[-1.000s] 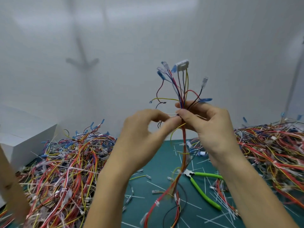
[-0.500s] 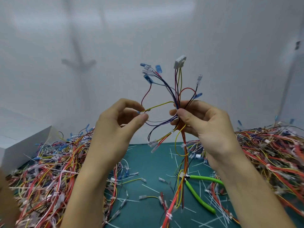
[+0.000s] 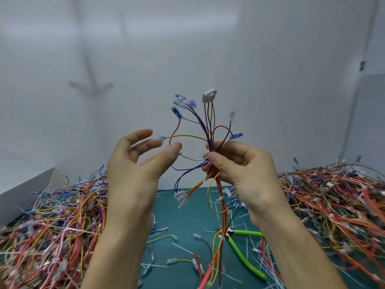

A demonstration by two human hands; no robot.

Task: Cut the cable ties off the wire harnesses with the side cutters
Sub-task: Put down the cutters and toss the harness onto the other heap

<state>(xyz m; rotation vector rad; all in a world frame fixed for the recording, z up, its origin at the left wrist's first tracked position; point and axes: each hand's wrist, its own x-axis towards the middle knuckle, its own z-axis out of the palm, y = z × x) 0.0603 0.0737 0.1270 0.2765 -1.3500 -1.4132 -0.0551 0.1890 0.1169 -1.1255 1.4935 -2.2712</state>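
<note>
The wire harness point(image 3: 210, 142) stands upright in front of me, pinched at its middle between the thumb and fingers of my right hand point(image 3: 239, 165), with its lower red and yellow wires trailing down to the green cutting mat point(image 3: 183, 217). Above my grip the wires fan out: a white connector block point(image 3: 209, 95) tops the harness, a cluster of blue and clear terminals point(image 3: 183, 103) spreads to the left of it, and one clear terminal point(image 3: 232, 113) sticks up on the right. My left hand point(image 3: 137, 163) is beside the harness on its left, fingers loosened and curled apart, the thumb tip close to a loose yellow wire point(image 3: 187, 137) that arcs out from the bundle; I cannot tell whether it touches that wire. Small white cable ties point(image 3: 219, 198) ring the red strands below my right hand. The side cutters point(image 3: 243, 249), with bright green handles, lie on the mat below and right of the harness, their nose just beside the hanging red wires, which cross in front of it. To the left of the harness a big tangled heap of wires point(image 3: 54, 222) covers the mat, and behind that heap sits a white box point(image 3: 23, 188). To the right of the harness another heap point(image 3: 333, 201) piles up. Cut tie scraps point(image 3: 183, 248) and stray terminals litter the mat beneath the harness.
</note>
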